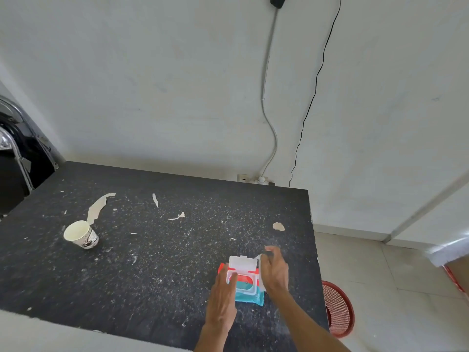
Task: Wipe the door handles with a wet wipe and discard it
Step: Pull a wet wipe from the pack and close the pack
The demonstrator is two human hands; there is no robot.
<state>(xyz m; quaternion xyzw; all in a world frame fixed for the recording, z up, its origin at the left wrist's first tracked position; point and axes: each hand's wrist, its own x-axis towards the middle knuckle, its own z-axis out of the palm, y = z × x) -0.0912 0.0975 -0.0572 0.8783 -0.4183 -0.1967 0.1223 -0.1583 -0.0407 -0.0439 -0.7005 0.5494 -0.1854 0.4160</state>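
Note:
A red and teal wet wipe pack [250, 297] lies on the black speckled table [152, 250] near its front right. Its white flip lid [243, 262] stands open. My left hand [222, 298] presses flat on the pack's left side. Just right of the pack, my right hand [275, 271] is closed around a white wet wipe [261, 260], part of which shows at the fingers and along the palm. No door handle is in view.
A paper cup [80, 235] stands at the table's left. Peeled patches and scraps mark the tabletop. A red mesh basket [338, 308] sits on the tiled floor right of the table. Cables [269, 97] hang down the white wall to a socket [253, 179].

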